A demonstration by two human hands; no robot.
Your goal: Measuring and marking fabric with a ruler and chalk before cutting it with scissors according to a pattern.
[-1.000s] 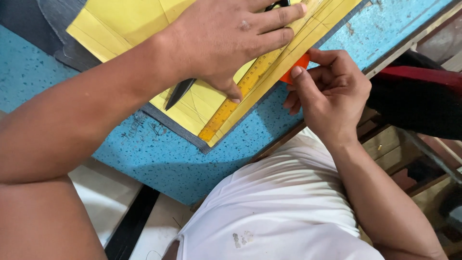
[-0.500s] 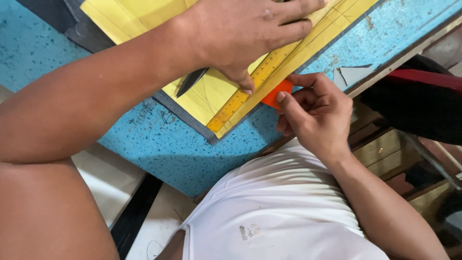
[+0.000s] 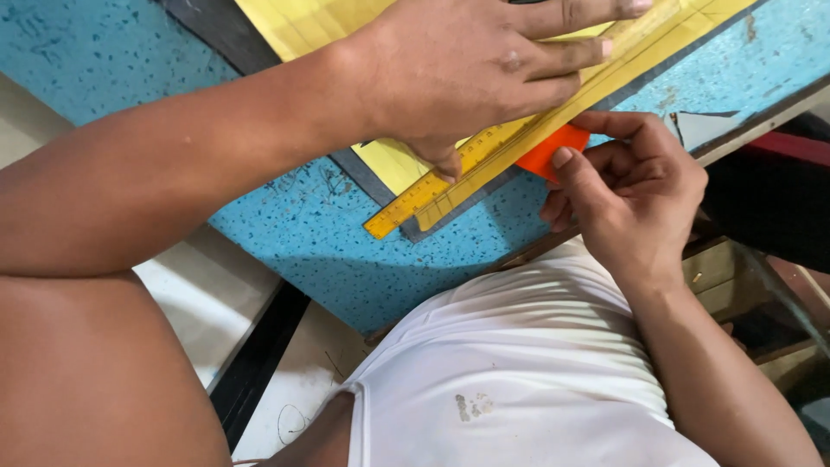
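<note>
My left hand [image 3: 484, 69] presses flat on a long yellow ruler [image 3: 484, 156] that lies slantwise over a yellow sheet [image 3: 303, 22]. Under the sheet lies a dark mat [image 3: 216, 30]. My right hand [image 3: 631, 195] is closed on an orange cutter [image 3: 549, 151], whose tip sits against the ruler's near edge. Most of the cutter is hidden inside my fingers, and its blade does not show.
All of this rests on a speckled blue tabletop [image 3: 328, 233] with a wooden front edge [image 3: 752, 130]. A small grey offcut [image 3: 700, 130] lies at the right near that edge. My white shirt [image 3: 519, 372] fills the lower middle; pale floor tiles [image 3: 199, 303] show lower left.
My right hand with the orange cutter has slid down along the ruler toward me. The left hand stays pressed on the ruler. The view has shifted a little.
</note>
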